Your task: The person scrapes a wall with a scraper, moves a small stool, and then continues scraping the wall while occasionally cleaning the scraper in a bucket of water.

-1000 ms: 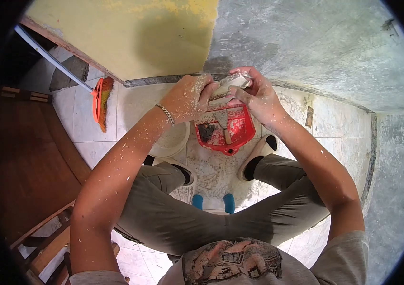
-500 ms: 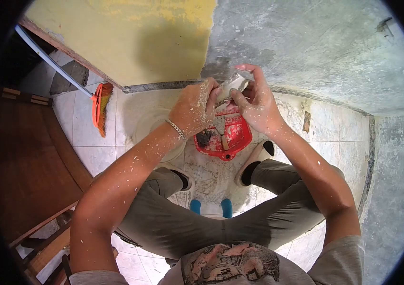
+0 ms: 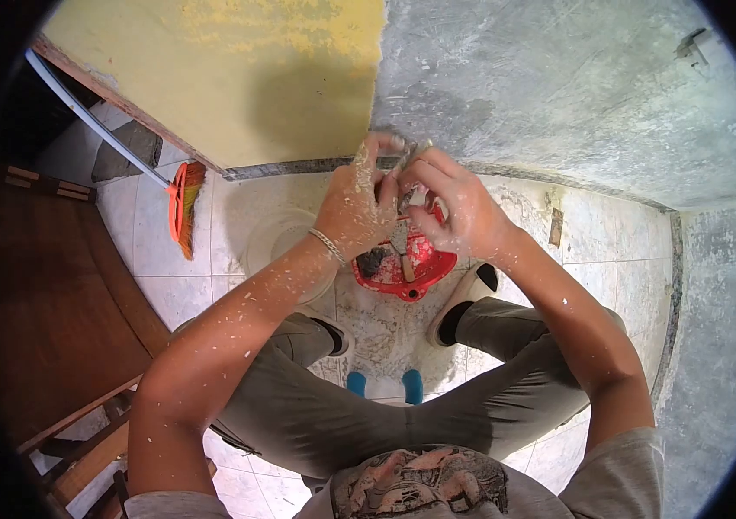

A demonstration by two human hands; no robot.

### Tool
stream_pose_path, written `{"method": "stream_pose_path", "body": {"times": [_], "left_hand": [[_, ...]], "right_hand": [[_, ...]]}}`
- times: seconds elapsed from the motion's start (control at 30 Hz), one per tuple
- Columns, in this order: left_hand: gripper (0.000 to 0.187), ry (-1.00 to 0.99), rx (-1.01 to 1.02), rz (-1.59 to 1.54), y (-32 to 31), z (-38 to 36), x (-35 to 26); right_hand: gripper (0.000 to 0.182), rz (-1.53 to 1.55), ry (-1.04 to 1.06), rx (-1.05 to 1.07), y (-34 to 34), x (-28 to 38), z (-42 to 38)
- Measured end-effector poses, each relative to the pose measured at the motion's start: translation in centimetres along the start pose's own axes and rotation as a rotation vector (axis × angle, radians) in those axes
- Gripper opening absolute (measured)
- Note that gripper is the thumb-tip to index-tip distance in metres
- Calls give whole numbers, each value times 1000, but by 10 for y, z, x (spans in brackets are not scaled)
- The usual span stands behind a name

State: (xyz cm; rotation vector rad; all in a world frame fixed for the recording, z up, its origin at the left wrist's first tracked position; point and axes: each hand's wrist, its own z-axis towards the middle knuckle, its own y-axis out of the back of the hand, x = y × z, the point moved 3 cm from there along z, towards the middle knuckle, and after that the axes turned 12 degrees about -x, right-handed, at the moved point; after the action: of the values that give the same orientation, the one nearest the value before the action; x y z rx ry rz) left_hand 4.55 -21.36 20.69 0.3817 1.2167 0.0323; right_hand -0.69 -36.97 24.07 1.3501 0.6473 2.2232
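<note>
Both hands are raised close together over the red tray, fingers curled around a thin greyish, silvery flat piece (image 3: pixel 413 156). Its kind is hard to make out, as fingers cover much of it and motion blurs it. My left hand (image 3: pixel 359 199), flecked with pale chips, grips it from the left. On the other side, my right hand (image 3: pixel 463 203) pinches it with bent, blurred fingers. Below them on the floor sits the red plastic tray (image 3: pixel 430 275), dusted with white bits. A scraper with a wooden handle (image 3: pixel 408 268) and a dark lump (image 3: pixel 374 261) lie inside.
A whitish round tub (image 3: pixel 268 229) stands beside my left forearm. An orange broom (image 3: pixel 182 208) leans at the left, near dark wooden furniture (image 3: pixel 73 303). Ahead is a wall, part yellow (image 3: pixel 298 104), part scraped grey (image 3: pixel 541 86). A small brown scrap (image 3: pixel 556 227) lies on the tiles.
The silvery piece, broadly visible before, is now mostly covered by fingers. My right hand's fingers have curled in and its wrist has shifted slightly. The view has moved a little.
</note>
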Motion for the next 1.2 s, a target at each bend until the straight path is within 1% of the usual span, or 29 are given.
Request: {"method": "stream_pose_path", "body": {"times": [0.03,0.1,0.13,0.2,0.23,0.3,0.33,0.4,0.43,0.5,0.53,0.6,0.63,0.7,0.73,0.8,0.83,0.9,0.93,1.0,1.03,1.1,1.13,1.2], "left_hand": [[11,0,0,-1,4,3,-5],[19,421,231,-265,4,6,-2],[19,420,231,-265,7,10,4],[25,570,363,-512,5,13,20],[25,568,363,-513,4,12,26],[29,537,257,-690,2,15,28],[29,534,258,-692,1,15,26],[29,609,260,-761,-2,11,22],[29,608,262,-760,-4,10,23],[24,694,239,-737,-7,5,28],[24,696,237,-735,-7,5,29],[24,700,278,-725,-7,7,27],[24,699,276,-725,-5,8,24],[27,696,422,-719,0,10,14],[27,694,422,-717,3,11,8],[26,756,474,-726,7,13,0],[26,756,471,-724,8,13,3],[27,712,554,-805,9,15,7],[27,712,554,-807,11,15,8],[27,660,640,-784,15,14,8],[27,660,641,-785,18,14,8],[27,624,768,-674,22,11,7],[27,623,767,-673,26,12,5],[24,701,791,-634,29,10,5]], "right_hand": [[24,0,0,0,4,1,2],[17,71,-161,30,8,-3,5],[17,70,-160,29,7,-4,4],[10,417,-634,-51,1,-20,-2],[10,416,-633,-51,-1,-21,-1],[12,423,-586,-315,3,-26,3],[12,421,-584,-317,3,-31,3],[12,594,-637,-307,1,-38,5],[12,594,-636,-309,2,-36,6],[13,771,-817,-264,-1,-34,5],[13,773,-818,-263,-1,-34,4],[15,784,-936,-227,0,-40,0],[15,784,-935,-226,2,-43,-2],[18,1022,-980,-175,5,-45,-4],[18,1023,-978,-176,7,-44,-6],[22,1135,-971,-169,10,-36,-8],[22,1137,-970,-166,12,-35,-8],[25,1150,-908,-75,14,-29,-8],[25,1148,-909,-75,16,-26,-8],[25,1111,-830,9,20,-21,-6],[25,1110,-831,8,21,-21,-7],[24,1026,-752,143,22,-21,-8],[24,1026,-751,144,23,-21,-8],[30,889,-715,285,22,-18,-9]]}}
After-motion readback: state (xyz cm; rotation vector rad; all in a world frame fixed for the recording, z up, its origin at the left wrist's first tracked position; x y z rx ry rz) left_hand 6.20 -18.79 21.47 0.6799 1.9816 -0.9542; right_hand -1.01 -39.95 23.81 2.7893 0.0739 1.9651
